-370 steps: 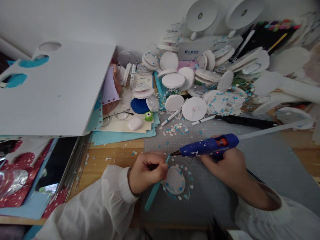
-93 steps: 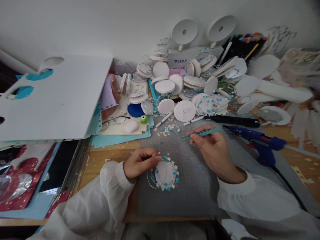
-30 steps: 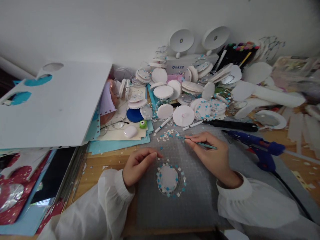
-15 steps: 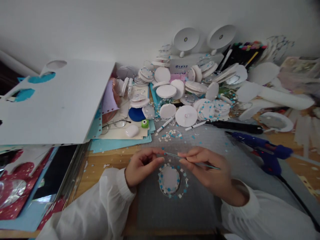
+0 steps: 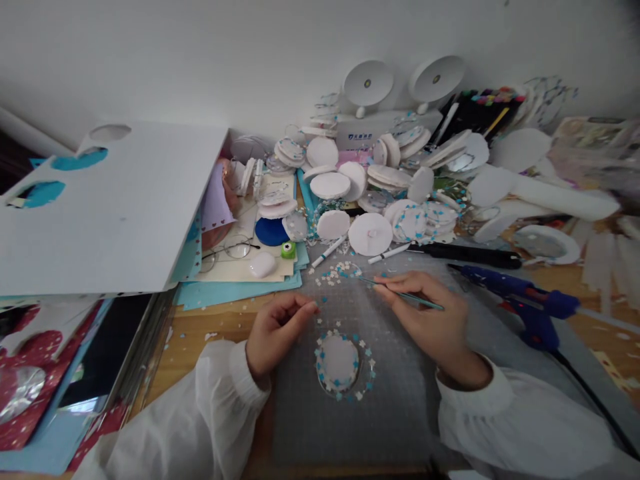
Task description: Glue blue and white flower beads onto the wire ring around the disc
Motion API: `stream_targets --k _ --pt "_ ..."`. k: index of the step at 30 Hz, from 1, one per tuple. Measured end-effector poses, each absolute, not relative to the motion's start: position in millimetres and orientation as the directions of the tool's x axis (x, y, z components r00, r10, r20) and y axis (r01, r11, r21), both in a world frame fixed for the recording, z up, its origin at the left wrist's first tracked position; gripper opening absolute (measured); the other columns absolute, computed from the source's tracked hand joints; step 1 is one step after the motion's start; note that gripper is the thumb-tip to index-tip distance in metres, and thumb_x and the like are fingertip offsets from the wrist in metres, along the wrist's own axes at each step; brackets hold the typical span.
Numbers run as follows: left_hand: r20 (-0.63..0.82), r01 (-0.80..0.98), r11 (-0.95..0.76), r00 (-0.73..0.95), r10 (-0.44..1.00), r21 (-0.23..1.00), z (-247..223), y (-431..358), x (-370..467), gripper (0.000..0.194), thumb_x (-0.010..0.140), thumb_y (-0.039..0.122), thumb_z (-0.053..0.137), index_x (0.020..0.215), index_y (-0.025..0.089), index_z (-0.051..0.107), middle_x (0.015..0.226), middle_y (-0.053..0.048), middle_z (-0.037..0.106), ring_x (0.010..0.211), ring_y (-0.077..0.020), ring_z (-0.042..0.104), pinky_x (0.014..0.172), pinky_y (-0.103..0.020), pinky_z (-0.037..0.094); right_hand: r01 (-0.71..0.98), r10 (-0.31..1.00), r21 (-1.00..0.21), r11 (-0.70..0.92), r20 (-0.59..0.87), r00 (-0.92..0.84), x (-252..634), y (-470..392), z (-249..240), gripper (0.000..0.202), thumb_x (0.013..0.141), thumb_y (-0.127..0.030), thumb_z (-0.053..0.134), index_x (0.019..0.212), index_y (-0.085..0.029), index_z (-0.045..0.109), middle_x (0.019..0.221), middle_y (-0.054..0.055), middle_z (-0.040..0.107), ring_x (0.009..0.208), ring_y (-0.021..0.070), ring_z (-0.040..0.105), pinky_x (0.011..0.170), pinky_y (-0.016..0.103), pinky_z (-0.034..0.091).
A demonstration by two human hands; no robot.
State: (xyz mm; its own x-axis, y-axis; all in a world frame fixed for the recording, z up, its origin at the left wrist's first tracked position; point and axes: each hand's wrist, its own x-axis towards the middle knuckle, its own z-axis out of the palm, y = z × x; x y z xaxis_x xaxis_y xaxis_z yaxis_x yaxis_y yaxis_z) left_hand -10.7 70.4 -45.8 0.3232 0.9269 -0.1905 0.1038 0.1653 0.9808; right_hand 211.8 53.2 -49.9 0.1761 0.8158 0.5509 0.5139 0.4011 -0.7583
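Observation:
My right hand (image 5: 430, 313) grips slim teal tweezers (image 5: 420, 301), their tips pointing left at a scatter of tiny white and blue paper flowers (image 5: 337, 272) on the mat. My left hand (image 5: 277, 333) is closed in a pinch, at the upper end of a strand of small flowers (image 5: 371, 363). The strand's thread is too thin to see clearly. It curves around the right side of a round white disc (image 5: 339, 360), which lies flat between my hands with a ring of blue and white flowers about its edge.
A grey cutting mat (image 5: 360, 437) covers the work area. At right lies a blue glue gun (image 5: 530, 297) with its cord. White discs (image 5: 371, 233) are heaped behind, with white pens (image 5: 330, 250) before them. Glasses (image 5: 237, 247) and a green punch (image 5: 288, 250) lie left, near a large white board (image 5: 125, 220).
My right hand has moved the tweezers away from my left fingertips, up and right, and their tips now reach the loose flowers. My left hand has shifted slightly left, still pinched.

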Motion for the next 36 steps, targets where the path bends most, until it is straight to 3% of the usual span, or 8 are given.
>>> stream_targets --k 4,9,25,31,36 --pt "-0.182 0.101 0.157 0.332 0.925 0.982 -47 70 -11 0.041 0.081 0.048 0.057 0.061 0.013 0.055 0.041 0.007 0.039 0.039 -0.0051 0.031 0.040 -0.019 0.023 0.556 0.849 -0.751 0.356 0.508 0.142 216 61 -59 0.010 0.072 -0.013 0.069 0.072 -0.021 0.064 0.075 0.002 0.071 0.072 0.0173 0.069 0.068 0.030 0.055" --pt "-0.186 0.026 0.189 0.368 0.911 0.982 -47 69 -11 0.032 0.081 0.043 0.061 0.092 0.013 0.060 0.047 0.009 0.039 0.041 -0.0059 0.034 0.041 -0.018 0.024 0.586 0.861 -0.728 0.356 0.500 0.098 214 64 -66 0.007 0.074 -0.014 0.067 0.073 -0.021 0.065 0.076 0.003 0.071 0.072 0.0167 0.069 0.068 0.030 0.055" --pt "-0.157 0.060 0.145 0.447 0.881 0.988 -47 70 -12 0.037 0.083 0.045 0.056 0.095 0.010 0.061 0.048 0.007 0.038 0.043 -0.0076 0.036 0.042 -0.020 0.026 0.549 0.842 -0.757 0.353 0.513 0.166 214 62 -57 0.009 0.072 -0.015 0.069 0.071 -0.021 0.063 0.075 0.002 0.071 0.073 0.0173 0.069 0.068 0.029 0.055" --pt "-0.173 0.091 0.148 0.437 0.882 0.985 -46 70 -11 0.039 0.082 0.046 0.057 0.095 0.010 0.063 0.049 0.006 0.040 0.043 -0.0076 0.036 0.041 -0.020 0.026 0.349 0.878 -0.865 0.361 0.441 0.184 205 50 -42 0.017 0.070 -0.011 0.071 0.069 -0.021 0.058 0.073 0.000 0.068 0.074 0.0172 0.070 0.067 0.028 0.057" --pt "-0.133 0.121 0.087 0.454 0.881 0.989 -50 68 -13 0.036 0.082 0.042 0.060 0.098 0.011 0.069 0.052 0.003 0.048 0.046 -0.0084 0.037 0.043 -0.021 0.028 0.184 0.940 -0.930 0.319 0.335 0.063 196 36 -33 0.014 0.071 -0.013 0.071 0.071 -0.021 0.059 0.076 0.001 0.069 0.073 0.0171 0.071 0.063 0.026 0.057"
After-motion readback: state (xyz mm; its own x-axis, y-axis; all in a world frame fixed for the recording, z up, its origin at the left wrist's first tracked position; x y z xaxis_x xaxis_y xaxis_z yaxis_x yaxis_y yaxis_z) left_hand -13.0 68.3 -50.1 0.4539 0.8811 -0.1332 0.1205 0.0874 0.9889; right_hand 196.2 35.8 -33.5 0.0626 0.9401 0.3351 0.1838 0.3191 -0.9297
